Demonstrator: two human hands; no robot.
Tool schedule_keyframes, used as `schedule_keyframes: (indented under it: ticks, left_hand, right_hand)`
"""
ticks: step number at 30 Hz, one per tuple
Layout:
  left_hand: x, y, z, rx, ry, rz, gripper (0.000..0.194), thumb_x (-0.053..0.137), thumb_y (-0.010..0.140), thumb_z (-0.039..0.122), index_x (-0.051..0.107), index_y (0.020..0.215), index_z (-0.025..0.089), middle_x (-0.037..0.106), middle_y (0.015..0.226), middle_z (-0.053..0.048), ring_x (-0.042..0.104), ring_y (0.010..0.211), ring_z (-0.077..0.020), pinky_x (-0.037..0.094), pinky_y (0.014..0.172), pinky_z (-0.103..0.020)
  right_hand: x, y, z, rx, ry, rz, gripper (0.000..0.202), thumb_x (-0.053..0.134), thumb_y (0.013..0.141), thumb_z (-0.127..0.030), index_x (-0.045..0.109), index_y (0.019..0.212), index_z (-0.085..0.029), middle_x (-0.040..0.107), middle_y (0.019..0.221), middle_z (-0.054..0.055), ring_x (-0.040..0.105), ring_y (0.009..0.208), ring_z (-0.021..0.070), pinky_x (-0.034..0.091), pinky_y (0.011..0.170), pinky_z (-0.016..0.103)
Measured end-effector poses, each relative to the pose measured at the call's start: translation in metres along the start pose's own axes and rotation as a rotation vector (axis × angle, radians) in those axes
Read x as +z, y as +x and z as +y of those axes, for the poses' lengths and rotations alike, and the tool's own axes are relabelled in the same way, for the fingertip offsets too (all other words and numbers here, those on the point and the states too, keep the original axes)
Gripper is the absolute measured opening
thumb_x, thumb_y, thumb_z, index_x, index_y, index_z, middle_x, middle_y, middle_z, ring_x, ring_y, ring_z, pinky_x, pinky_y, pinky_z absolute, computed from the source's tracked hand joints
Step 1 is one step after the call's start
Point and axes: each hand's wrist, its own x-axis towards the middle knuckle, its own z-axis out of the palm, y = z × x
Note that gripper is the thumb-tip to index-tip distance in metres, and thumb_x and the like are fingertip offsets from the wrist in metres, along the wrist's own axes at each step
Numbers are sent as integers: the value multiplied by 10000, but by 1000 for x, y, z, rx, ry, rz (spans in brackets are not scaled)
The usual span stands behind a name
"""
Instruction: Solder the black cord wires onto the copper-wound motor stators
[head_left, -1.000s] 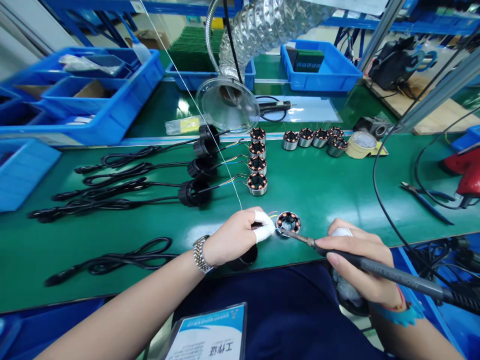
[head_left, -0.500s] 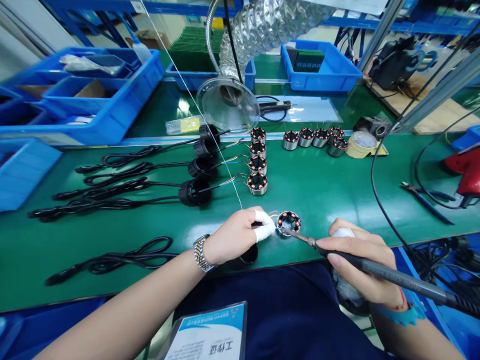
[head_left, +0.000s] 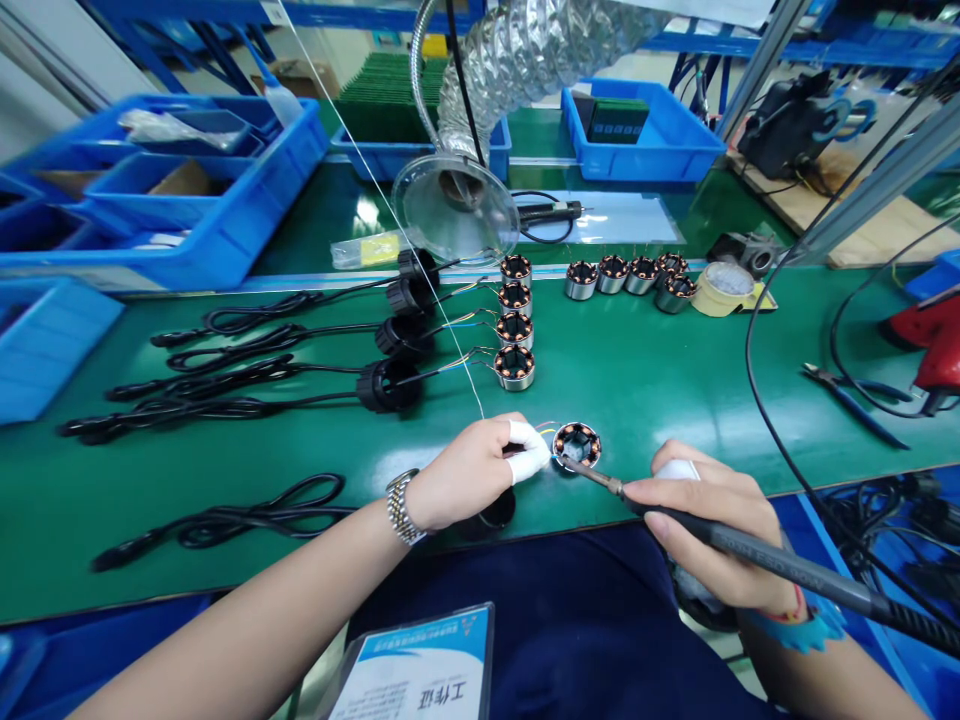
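My right hand [head_left: 716,525] is closed around a soldering iron [head_left: 795,570], whose tip reaches the near left rim of a motor stator [head_left: 577,446] with copper windings. My left hand [head_left: 480,465], with white finger covers on thumb and forefinger, pinches a thin wire at the stator's left side; a bit of blue shows at the fingertips. A thin pale strand [head_left: 375,190] slants down from the upper left to this hand. Red and yellow leads show above the fingers. Below the left hand lies a black cap [head_left: 496,512], partly hidden, beside a coiled black cable [head_left: 255,515].
Several stators [head_left: 515,368] stand in a column, wired to black caps [head_left: 390,385] with cables. More stators [head_left: 643,275] stand behind, near a round tub [head_left: 724,288]. A fume hood [head_left: 456,215] hangs over the bench. Pliers [head_left: 855,400] lie at right; blue bins [head_left: 641,150] stand behind.
My right hand and the soldering iron have shifted slightly to the left, with the tip staying at the stator's rim. My left hand and the stator look unmoved.
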Motion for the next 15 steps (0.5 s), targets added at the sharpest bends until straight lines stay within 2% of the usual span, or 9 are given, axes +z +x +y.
schedule_keyframes:
  ticks: [6, 15]
  left_hand:
    - [0, 1, -1, 15, -6, 8, 141, 469, 740, 197, 595, 684, 167, 558, 792, 5, 494, 696, -112, 385, 668, -225]
    - [0, 0, 0, 16, -2, -3, 138, 467, 743, 183, 581, 666, 164, 558, 792, 6, 494, 698, -114, 383, 676, -233]
  right_hand:
    - [3, -1, 1, -41, -65, 3, 289, 514, 701, -66, 624, 950, -161, 539, 584, 20, 500, 584, 136, 428, 535, 292]
    - [-4, -5, 1, -18, -9, 26, 326, 518, 697, -59, 620, 984, -175, 557, 612, 21, 493, 570, 131, 438, 563, 312]
